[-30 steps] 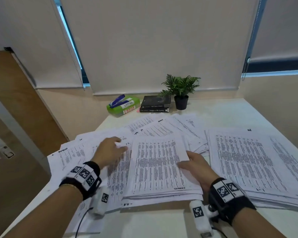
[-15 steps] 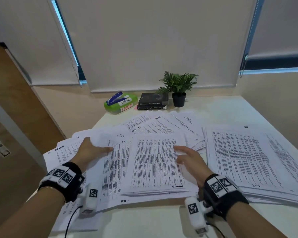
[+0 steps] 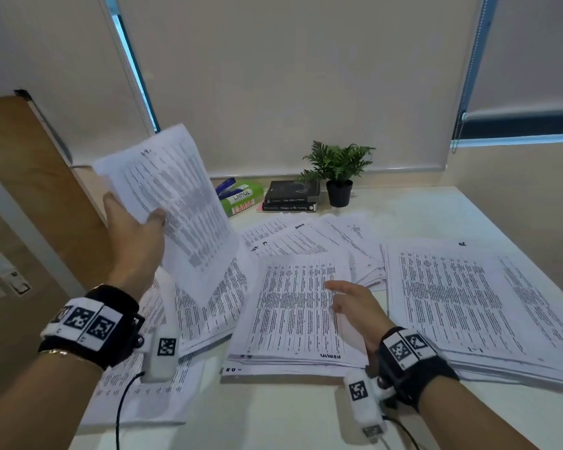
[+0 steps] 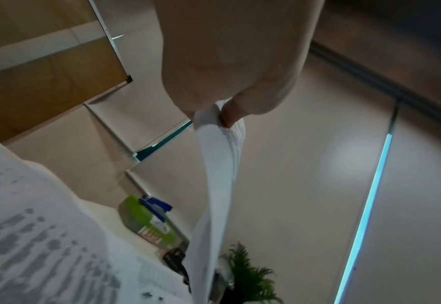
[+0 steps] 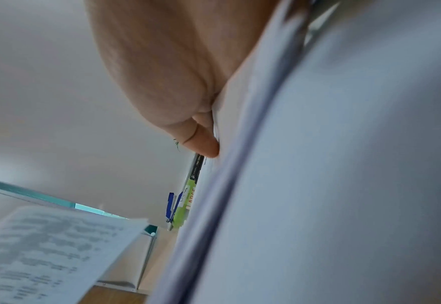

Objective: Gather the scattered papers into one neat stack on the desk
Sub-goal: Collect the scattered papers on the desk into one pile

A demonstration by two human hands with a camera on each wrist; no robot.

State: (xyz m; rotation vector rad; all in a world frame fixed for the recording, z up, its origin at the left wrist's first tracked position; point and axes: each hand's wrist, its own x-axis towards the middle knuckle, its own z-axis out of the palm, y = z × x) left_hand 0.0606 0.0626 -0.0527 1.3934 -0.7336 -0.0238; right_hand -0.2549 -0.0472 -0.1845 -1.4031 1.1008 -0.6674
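Printed white papers lie scattered over the pale desk (image 3: 273, 414). My left hand (image 3: 134, 228) is raised above the desk's left side and pinches a few lifted sheets (image 3: 179, 206) between thumb and fingers; the left wrist view shows the same lifted sheets (image 4: 219, 164) hanging from that pinch. My right hand (image 3: 351, 303) rests with relaxed fingers on the right edge of the centre stack (image 3: 293, 313); its thumb (image 5: 201, 142) lies against the paper. A wide pile (image 3: 468, 303) lies to the right, loose sheets (image 3: 306, 238) behind and more sheets (image 3: 205, 306) to the left.
Along the back wall stand a small potted plant (image 3: 338, 170), two dark books (image 3: 290, 196) and a green box (image 3: 242, 199) with a blue stapler on it. A wall bounds the desk's right side. The desk's left edge drops to the floor.
My left hand has picked sheets up from the left spread and raised them high. My right hand has stayed on the centre stack, shifted slightly forward.
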